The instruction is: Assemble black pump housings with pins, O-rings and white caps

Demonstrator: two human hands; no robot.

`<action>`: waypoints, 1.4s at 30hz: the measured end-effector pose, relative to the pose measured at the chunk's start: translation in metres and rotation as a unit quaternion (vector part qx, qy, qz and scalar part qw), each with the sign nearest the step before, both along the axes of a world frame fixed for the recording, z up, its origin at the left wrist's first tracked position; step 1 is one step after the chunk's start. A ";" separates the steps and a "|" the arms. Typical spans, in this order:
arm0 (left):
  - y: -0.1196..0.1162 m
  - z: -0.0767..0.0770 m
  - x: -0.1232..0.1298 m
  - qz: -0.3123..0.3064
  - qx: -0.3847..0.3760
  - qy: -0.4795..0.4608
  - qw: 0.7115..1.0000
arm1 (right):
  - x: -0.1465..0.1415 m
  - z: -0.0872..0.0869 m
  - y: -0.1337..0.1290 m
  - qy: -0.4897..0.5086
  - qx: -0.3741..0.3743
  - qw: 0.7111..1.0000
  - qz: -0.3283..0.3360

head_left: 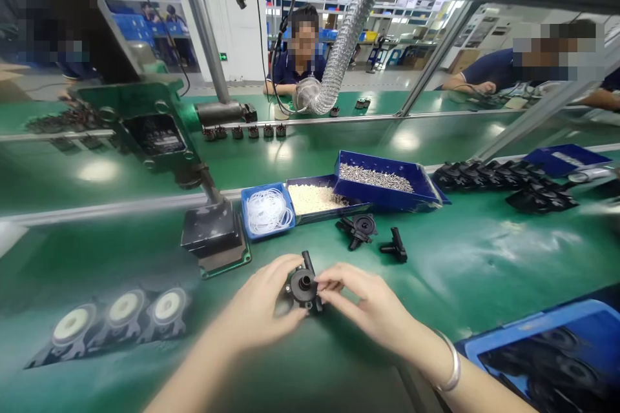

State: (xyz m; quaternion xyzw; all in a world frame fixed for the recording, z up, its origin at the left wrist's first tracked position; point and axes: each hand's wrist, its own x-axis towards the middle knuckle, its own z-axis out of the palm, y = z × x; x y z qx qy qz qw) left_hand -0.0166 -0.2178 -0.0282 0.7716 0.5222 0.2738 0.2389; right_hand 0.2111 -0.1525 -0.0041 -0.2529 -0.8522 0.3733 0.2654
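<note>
Looking down through the head camera, the person is holding a small black pump housing [304,285] just above the green counter [484,258], near its front edge. The left hand [261,306] is cupping the part from its side, fingers curled around the body and grasping it. The right hand [368,303] is pinching at the housing's rim with thumb and forefinger, a bangle [453,368] sitting on that wrist.

Behind the hands, a blue tray of white rings [267,210], a tray of white beads [314,199] and a tilted tray of metal pins [382,181] are standing side by side. Two loose black parts [358,229] [394,246] are lying just beyond the fingers. A row of three round white-faced units [121,316] is sitting at the left, and a blue bin [557,342] is at the right.

Judging from the light fingertip grip, any tiny piece between the right fingers could slip and drop into the housing crooked or roll away on the counter; a nudge from the wrist could also scatter the loose parts nearby.

Whether the right fingertips are actually holding anything is impossible to tell. The bin's contents are dark and cut off by the frame edge. Two other people across the line are partly hidden behind frame bars and a ribbed hose [339,51].
</note>
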 end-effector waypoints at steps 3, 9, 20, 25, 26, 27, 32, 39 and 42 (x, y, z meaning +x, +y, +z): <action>-0.004 -0.010 0.002 -0.013 -0.037 -0.035 0.999 | -0.001 -0.003 -0.009 -0.047 0.119 0.990 0.056; -0.002 -0.026 0.007 -0.020 -0.035 -0.086 0.995 | -0.006 0.003 -0.016 -0.137 0.252 0.953 0.099; -0.002 -0.027 0.006 -0.015 -0.029 -0.111 0.993 | -0.004 -0.001 -0.014 -0.154 0.234 0.952 0.121; -0.002 -0.028 0.006 -0.017 -0.027 -0.106 0.994 | -0.006 0.008 -0.015 -0.140 0.214 0.961 0.108; -0.002 -0.028 0.006 -0.016 -0.026 -0.106 0.994 | -0.006 0.009 -0.016 -0.133 0.211 0.963 0.101; -0.002 -0.028 0.006 -0.016 -0.026 -0.107 0.994 | -0.006 0.008 -0.017 -0.130 0.208 0.965 0.093; -0.002 -0.030 0.006 -0.014 -0.027 -0.112 0.993 | 0.003 -0.015 -0.026 -0.131 0.262 0.953 0.073; -0.003 -0.032 0.007 -0.005 -0.034 -0.112 0.993 | 0.010 -0.034 -0.031 -0.157 0.294 0.942 0.045; -0.004 -0.033 0.008 0.000 -0.031 -0.110 0.993 | 0.008 -0.033 -0.031 -0.167 0.270 0.948 0.030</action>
